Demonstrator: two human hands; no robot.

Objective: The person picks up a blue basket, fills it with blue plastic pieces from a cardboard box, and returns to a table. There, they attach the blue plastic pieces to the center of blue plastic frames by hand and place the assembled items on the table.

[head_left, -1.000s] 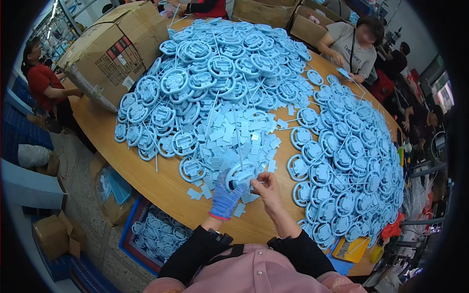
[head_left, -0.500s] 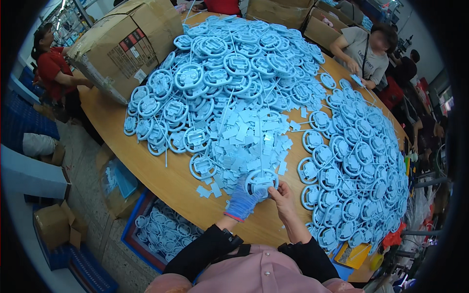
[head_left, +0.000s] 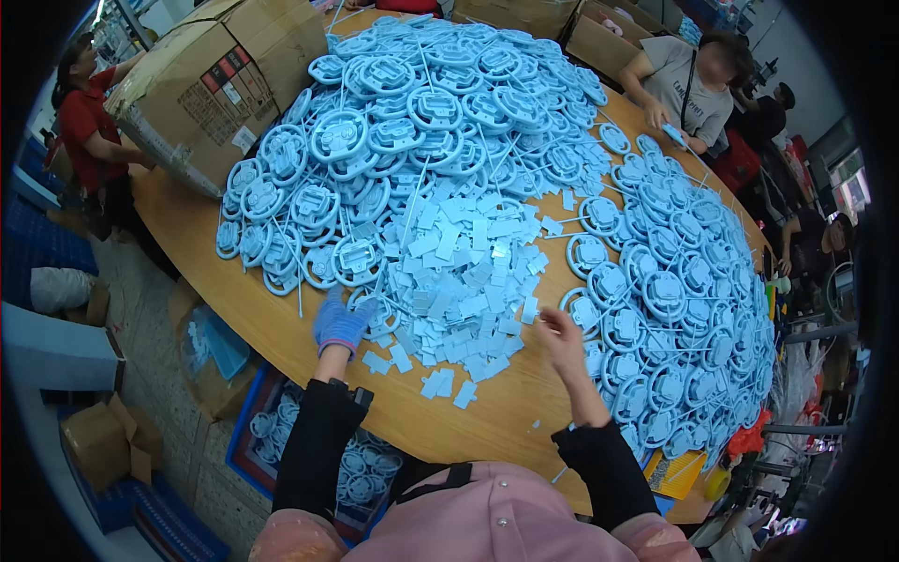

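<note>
My left hand (head_left: pixel 343 324), in a blue-violet knitted glove, reaches to the near left edge of the heap with its fingers apart. It is at the left rim of a light-blue toy steering wheel (head_left: pixel 382 328), part of which it hides. My bare right hand (head_left: pixel 562 339) hovers over the table between the flat pieces and the right-hand wheels. Its fingers are bent and loosely apart, with nothing visible in them. Close by its fingertips is a small light-blue flat piece (head_left: pixel 529 310). Between my hands lies a pile of such flat pieces (head_left: pixel 459 281).
A tall heap of wheels (head_left: pixel 440 108) covers the back of the wooden table (head_left: pixel 496 426); more wheels (head_left: pixel 665 290) spread along the right. A large carton (head_left: pixel 215 103) stands back left. Below the left edge is a bin of wheels (head_left: pixel 361 478). Co-workers (head_left: pixel 688 89) are at the sides.
The wheel held between both hands is no longer in them. My left hand has moved left and away to the heap; my right hand has shifted slightly right and away. The view has shifted slightly.
</note>
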